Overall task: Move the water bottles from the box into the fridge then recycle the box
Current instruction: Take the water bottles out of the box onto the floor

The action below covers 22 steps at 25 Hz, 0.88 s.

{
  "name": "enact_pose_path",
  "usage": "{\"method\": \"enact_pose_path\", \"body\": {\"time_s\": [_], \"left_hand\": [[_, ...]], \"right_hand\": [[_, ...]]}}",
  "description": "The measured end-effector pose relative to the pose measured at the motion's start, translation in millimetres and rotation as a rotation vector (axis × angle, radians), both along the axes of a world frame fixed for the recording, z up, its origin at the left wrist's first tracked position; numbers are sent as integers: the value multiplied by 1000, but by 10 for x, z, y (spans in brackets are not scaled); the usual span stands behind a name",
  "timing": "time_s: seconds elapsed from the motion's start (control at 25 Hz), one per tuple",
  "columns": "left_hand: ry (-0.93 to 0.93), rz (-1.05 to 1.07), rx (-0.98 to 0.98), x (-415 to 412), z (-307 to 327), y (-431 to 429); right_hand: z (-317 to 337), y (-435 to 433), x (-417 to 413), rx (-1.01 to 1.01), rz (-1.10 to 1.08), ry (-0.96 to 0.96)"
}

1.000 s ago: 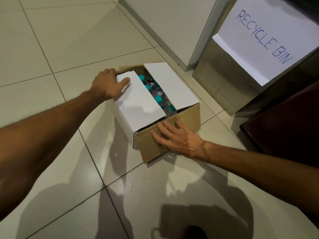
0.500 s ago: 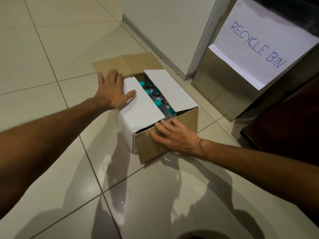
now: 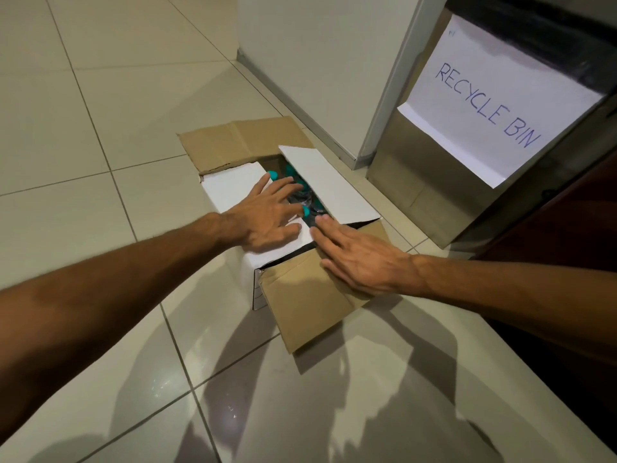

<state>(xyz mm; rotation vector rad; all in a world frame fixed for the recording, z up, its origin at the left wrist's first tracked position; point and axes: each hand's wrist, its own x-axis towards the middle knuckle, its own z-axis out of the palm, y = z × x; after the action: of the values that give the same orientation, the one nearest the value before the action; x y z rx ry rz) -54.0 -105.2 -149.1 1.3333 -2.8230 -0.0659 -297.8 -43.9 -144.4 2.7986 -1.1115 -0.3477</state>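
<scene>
A cardboard box (image 3: 300, 295) sits on the tiled floor, its brown end flaps folded out and its two white side flaps partly apart. Through the gap I see water bottles (image 3: 302, 198) with teal caps, mostly hidden. My left hand (image 3: 267, 217) lies flat on the left white flap, fingers spread and reaching over the gap. My right hand (image 3: 360, 259) rests flat on the near brown flap, fingertips at the edge of the opening. Neither hand holds anything.
A steel bin (image 3: 427, 182) carrying a paper sign that reads RECYCLE BIN (image 3: 494, 105) stands just right of the box. A white appliance or cabinet side (image 3: 317, 61) rises behind. Dark wooden furniture (image 3: 567, 248) is at the right edge.
My left hand slid from the box's far left corner onto the white flap and over the opening. The far brown flap now lies folded out. My right hand moved up toward the gap.
</scene>
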Motion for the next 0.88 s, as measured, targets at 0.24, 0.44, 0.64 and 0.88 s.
{"method": "enact_pose_path", "body": {"time_s": [0.24, 0.44, 0.64, 0.88], "left_hand": [[227, 23, -175, -4, 268, 114], [224, 49, -449, 211, 711, 304], [58, 222, -401, 565, 979, 515], [74, 742, 89, 699, 595, 626]], "right_hand": [[233, -243, -244, -138, -112, 23], [380, -389, -458, -190, -235, 42], [377, -625, -539, -147, -390, -91], [232, -830, -499, 33, -570, -213]]}}
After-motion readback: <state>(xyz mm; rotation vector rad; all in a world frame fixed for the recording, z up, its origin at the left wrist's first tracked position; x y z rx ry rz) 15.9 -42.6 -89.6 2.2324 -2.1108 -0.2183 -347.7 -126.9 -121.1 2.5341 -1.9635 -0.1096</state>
